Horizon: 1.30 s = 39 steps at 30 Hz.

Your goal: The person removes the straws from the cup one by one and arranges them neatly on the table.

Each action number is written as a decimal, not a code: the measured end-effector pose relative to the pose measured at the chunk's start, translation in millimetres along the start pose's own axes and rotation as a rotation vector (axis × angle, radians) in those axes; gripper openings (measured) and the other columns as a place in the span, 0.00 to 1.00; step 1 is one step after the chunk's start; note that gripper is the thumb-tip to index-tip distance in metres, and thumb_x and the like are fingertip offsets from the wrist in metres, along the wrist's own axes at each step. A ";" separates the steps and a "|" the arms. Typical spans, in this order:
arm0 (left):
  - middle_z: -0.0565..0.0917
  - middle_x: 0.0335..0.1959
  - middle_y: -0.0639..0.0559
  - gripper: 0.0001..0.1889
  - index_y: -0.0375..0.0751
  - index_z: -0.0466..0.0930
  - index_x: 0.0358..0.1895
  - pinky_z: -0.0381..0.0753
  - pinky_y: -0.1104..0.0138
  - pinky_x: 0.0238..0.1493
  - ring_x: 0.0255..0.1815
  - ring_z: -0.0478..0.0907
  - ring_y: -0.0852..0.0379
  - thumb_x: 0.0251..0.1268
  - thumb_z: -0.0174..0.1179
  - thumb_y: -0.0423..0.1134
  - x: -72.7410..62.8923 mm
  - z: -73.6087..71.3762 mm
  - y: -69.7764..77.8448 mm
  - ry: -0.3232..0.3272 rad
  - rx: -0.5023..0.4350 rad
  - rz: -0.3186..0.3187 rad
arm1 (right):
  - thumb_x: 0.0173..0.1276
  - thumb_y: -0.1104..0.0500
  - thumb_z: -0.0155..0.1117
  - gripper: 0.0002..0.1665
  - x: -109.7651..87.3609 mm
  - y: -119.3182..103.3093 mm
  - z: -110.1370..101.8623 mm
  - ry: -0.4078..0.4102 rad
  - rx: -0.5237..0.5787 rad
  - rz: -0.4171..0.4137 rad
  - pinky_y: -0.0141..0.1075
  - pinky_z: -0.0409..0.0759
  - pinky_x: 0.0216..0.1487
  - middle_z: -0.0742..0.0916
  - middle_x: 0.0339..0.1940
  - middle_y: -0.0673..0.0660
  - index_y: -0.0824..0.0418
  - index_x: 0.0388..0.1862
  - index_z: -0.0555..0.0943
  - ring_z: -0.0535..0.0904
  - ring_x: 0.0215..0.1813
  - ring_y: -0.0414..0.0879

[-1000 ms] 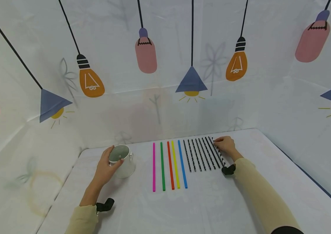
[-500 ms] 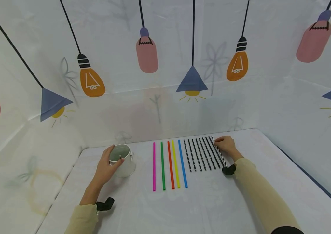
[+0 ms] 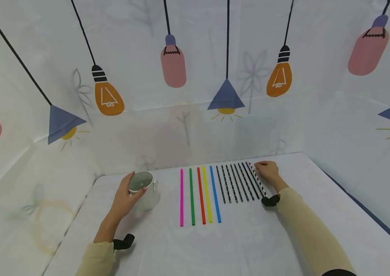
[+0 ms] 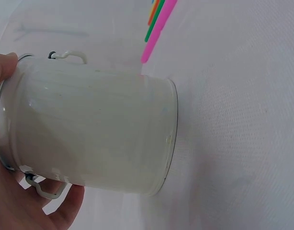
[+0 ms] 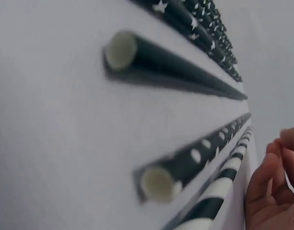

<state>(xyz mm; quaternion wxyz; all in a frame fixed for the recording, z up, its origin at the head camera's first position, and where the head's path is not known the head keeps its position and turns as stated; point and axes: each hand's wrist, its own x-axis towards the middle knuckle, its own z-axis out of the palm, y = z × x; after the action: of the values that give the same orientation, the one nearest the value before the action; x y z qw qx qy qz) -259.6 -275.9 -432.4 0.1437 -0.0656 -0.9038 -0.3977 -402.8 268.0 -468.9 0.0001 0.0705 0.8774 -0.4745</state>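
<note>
My left hand (image 3: 124, 199) grips a small pale pail (image 3: 148, 201) by its rim, thumb on the near side. In the left wrist view the pail (image 4: 94, 127) shows two wire loops on its sides, and fingers curl past one of them. My right hand (image 3: 267, 171) is just right of the far end of a black-and-white striped straw (image 3: 257, 179). Its fingertips are drawn together, holding nothing, and the right wrist view shows them apart from the striped straw (image 5: 219, 191). Beside that straw lies a black straw with white dots (image 5: 190, 165).
Left of the striped straw lie several black patterned straws (image 3: 235, 183) in a row. Further left come pink (image 3: 181, 199), green (image 3: 191, 197), red (image 3: 201, 195), yellow (image 3: 206, 193) and blue (image 3: 215, 193) straws. A white cloth wall printed with lamps rises behind the white table (image 3: 188, 253).
My right hand has let go of the striped straw and shifted slightly right, away from it. The left hand and the pail stay where they were.
</note>
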 end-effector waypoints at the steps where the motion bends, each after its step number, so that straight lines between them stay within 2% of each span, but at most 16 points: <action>1: 0.58 0.72 0.34 0.44 0.33 0.51 0.75 0.63 0.38 0.61 0.68 0.60 0.36 0.65 0.63 0.50 -1.0 0.3 -0.1 -0.002 -0.001 -0.001 | 0.73 0.49 0.56 0.28 -0.4 -0.2 1.4 0.015 0.047 0.015 0.35 0.79 0.37 0.83 0.51 0.66 0.70 0.60 0.77 0.79 0.43 0.50; 4: 0.58 0.71 0.34 0.44 0.33 0.51 0.75 0.64 0.38 0.60 0.68 0.61 0.36 0.65 0.63 0.50 -2.5 0.5 -0.2 -0.002 -0.003 -0.001 | 0.73 0.48 0.56 0.28 -3.2 -8.7 9.3 0.039 0.171 0.028 0.33 0.78 0.36 0.82 0.51 0.64 0.67 0.61 0.77 0.78 0.42 0.48; 9: 0.58 0.71 0.32 0.41 0.31 0.52 0.74 0.65 0.38 0.58 0.67 0.61 0.35 0.67 0.61 0.47 -1.3 -1.8 0.7 0.003 0.002 0.040 | 0.74 0.50 0.57 0.25 -20.0 -47.8 35.0 0.010 0.274 -0.069 0.37 0.79 0.36 0.82 0.48 0.65 0.67 0.59 0.78 0.78 0.40 0.53; 11: 0.58 0.71 0.31 0.37 0.29 0.52 0.74 0.66 0.37 0.57 0.67 0.60 0.33 0.70 0.57 0.44 -1.8 -4.4 1.6 0.000 -0.008 0.069 | 0.74 0.52 0.58 0.23 -31.0 -66.1 48.6 -0.017 0.310 -0.121 0.41 0.79 0.37 0.82 0.47 0.68 0.69 0.58 0.78 0.78 0.39 0.54; 15: 0.56 0.71 0.30 0.31 0.27 0.51 0.74 0.59 0.37 0.60 0.70 0.55 0.32 0.73 0.48 0.36 -2.8 -8.5 2.5 -0.016 -0.049 0.114 | 0.74 0.55 0.59 0.20 -54.7 -98.3 76.5 -0.090 0.393 -0.184 0.47 0.80 0.41 0.82 0.46 0.67 0.69 0.55 0.80 0.78 0.38 0.54; 18: 0.55 0.72 0.30 0.31 0.27 0.51 0.74 0.52 0.38 0.64 0.71 0.53 0.33 0.72 0.47 0.33 -3.2 -9.5 1.8 -0.032 -0.066 0.121 | 0.73 0.55 0.61 0.19 -69.8 -118.1 98.3 -0.156 0.446 -0.201 0.47 0.80 0.40 0.84 0.43 0.64 0.68 0.53 0.81 0.78 0.39 0.58; 20: 0.54 0.72 0.30 0.31 0.27 0.51 0.74 0.52 0.38 0.64 0.71 0.52 0.33 0.70 0.47 0.31 -3.5 -10.1 1.7 -0.043 -0.072 0.119 | 0.72 0.54 0.62 0.17 -79.4 -130.2 113.6 -0.199 0.467 -0.202 0.44 0.80 0.37 0.84 0.41 0.63 0.66 0.51 0.82 0.77 0.40 0.62; 22: 0.54 0.72 0.30 0.32 0.26 0.50 0.74 0.52 0.38 0.64 0.71 0.52 0.33 0.68 0.46 0.29 -3.9 -10.7 2.0 -0.053 -0.094 0.118 | 0.71 0.54 0.63 0.16 -89.6 -141.5 128.7 -0.246 0.475 -0.206 0.41 0.80 0.35 0.84 0.41 0.64 0.64 0.49 0.83 0.77 0.41 0.65; 25: 0.53 0.72 0.29 0.35 0.25 0.50 0.74 0.51 0.37 0.63 0.72 0.50 0.33 0.60 0.43 0.24 -5.5 -13.4 6.1 -0.076 -0.149 0.113 | 0.70 0.54 0.64 0.14 -105.1 -155.0 150.3 -0.320 0.491 -0.226 0.36 0.78 0.31 0.84 0.38 0.62 0.64 0.47 0.84 0.78 0.36 0.59; 28: 0.51 0.73 0.27 0.36 0.23 0.49 0.73 0.48 0.35 0.63 0.72 0.47 0.31 0.55 0.40 0.22 -7.9 -18.2 17.2 -0.099 -0.203 0.110 | 0.70 0.55 0.64 0.13 -118.5 -164.4 168.8 -0.393 0.506 -0.250 0.35 0.78 0.30 0.84 0.37 0.61 0.64 0.46 0.84 0.77 0.31 0.50; 30: 0.50 0.72 0.26 0.32 0.22 0.48 0.73 0.48 0.33 0.62 0.72 0.45 0.29 0.61 0.37 0.22 -9.4 -20.5 23.0 -0.109 -0.225 0.121 | 0.70 0.56 0.64 0.12 -125.2 -169.0 178.9 -0.429 0.519 -0.258 0.36 0.78 0.31 0.85 0.37 0.61 0.64 0.45 0.84 0.76 0.30 0.47; 32: 0.50 0.71 0.23 0.27 0.20 0.48 0.72 0.50 0.32 0.61 0.71 0.46 0.27 0.70 0.33 0.24 -9.8 -20.5 21.7 -0.101 -0.205 0.161 | 0.70 0.56 0.64 0.11 -131.3 -173.9 187.6 -0.447 0.499 -0.271 0.37 0.79 0.32 0.85 0.38 0.62 0.62 0.44 0.85 0.77 0.30 0.46; 35: 0.52 0.71 0.25 0.25 0.22 0.50 0.73 0.53 0.33 0.61 0.72 0.48 0.28 0.76 0.34 0.29 -8.5 -15.9 11.2 -0.069 -0.153 0.183 | 0.70 0.57 0.63 0.09 -138.1 -180.7 199.0 -0.461 0.461 -0.313 0.37 0.80 0.31 0.85 0.36 0.60 0.59 0.43 0.85 0.77 0.29 0.45; 37: 0.54 0.72 0.27 0.27 0.25 0.51 0.73 0.56 0.33 0.61 0.71 0.51 0.29 0.76 0.40 0.33 -6.2 -12.2 4.6 -0.044 -0.111 0.165 | 0.70 0.58 0.63 0.08 -142.3 -185.6 206.2 -0.456 0.421 -0.370 0.35 0.80 0.28 0.85 0.33 0.57 0.58 0.43 0.85 0.77 0.27 0.44; 39: 0.55 0.73 0.32 0.31 0.30 0.51 0.75 0.60 0.34 0.60 0.71 0.54 0.32 0.75 0.48 0.38 -4.5 -9.6 1.1 -0.036 -0.098 0.106 | 0.69 0.59 0.63 0.09 -146.7 -190.9 213.0 -0.454 0.386 -0.436 0.33 0.79 0.25 0.85 0.30 0.54 0.59 0.45 0.85 0.77 0.26 0.43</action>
<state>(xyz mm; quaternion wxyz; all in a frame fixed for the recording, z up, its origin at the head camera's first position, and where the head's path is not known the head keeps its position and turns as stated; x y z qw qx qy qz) -253.0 -282.3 -426.8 0.1450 -0.1273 -0.8810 -0.4320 -295.4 -30.5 -417.2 0.0804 -0.2262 0.7438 -0.6238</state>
